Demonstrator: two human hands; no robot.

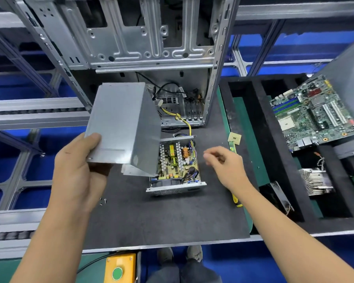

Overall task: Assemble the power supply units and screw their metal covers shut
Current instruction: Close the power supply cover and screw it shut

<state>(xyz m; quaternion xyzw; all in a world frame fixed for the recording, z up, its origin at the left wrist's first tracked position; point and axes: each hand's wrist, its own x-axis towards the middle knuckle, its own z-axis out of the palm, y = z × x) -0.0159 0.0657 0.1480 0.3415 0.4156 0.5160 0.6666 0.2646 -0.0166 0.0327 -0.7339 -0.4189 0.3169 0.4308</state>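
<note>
Item 1, my left hand [76, 172]: grips the metal cover [121, 127] at its near corner, thumb on the top face, fingers curled beneath. The cover hangs tilted, its far edge raised, its lower right edge just over the left side of the open unit.

Item 2, my right hand [225, 166]: holds nothing, fingers loosely bent, hovering just to the right of the unit and not touching it.

Item 3, power supply unit [177, 170]: sits on the dark mat [151, 221] between my hands, lid off, circuit board and heat-sink fins exposed, its yellow and black leads [184, 121] running up toward the computer chassis [143, 48] beyond my hands.

Item 4, loose screws [103, 201]: a small cluster on the mat just below my left wrist. Exact count too small to tell.

Item 5, beyond my right hand: a processor chip [234, 138], then a motherboard [313, 113] and a heat sink [317, 180] in the black tray.

Risks, as I judge them: the one-corner grip could let the cover swing and strike the fins or coil. Lowered askew, its flange may pinch the leads where they leave the case. My left forearm could sweep the screws off the mat. Misaligned screw holes would cross-thread.
</note>
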